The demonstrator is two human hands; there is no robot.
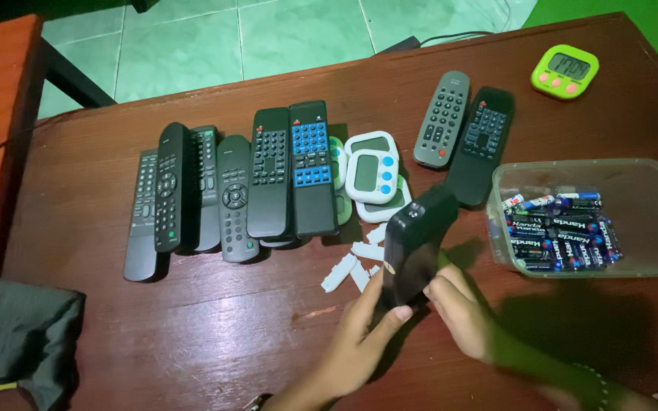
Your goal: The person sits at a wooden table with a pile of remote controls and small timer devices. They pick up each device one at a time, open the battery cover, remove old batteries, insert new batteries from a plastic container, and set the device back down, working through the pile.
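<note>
Both my hands hold a black remote control [414, 242], tilted with its back side up, above the wooden table [192, 327]. My left hand [359, 335] grips its lower end from the left with the thumb on its edge. My right hand [458, 308] touches its lower right side. Several small white battery covers [348, 268] lie on the table just left of the held remote. To the right stands a clear plastic tub [649, 179] with several batteries [561, 232] in it.
A row of several dark remotes [237, 186] lies at the left centre. White and green digital timers [371, 175] are stacked beside them. Two more remotes [462, 129] lie behind, a green timer [565, 71] at the far right. A dark cloth [20, 339] is at the lower left.
</note>
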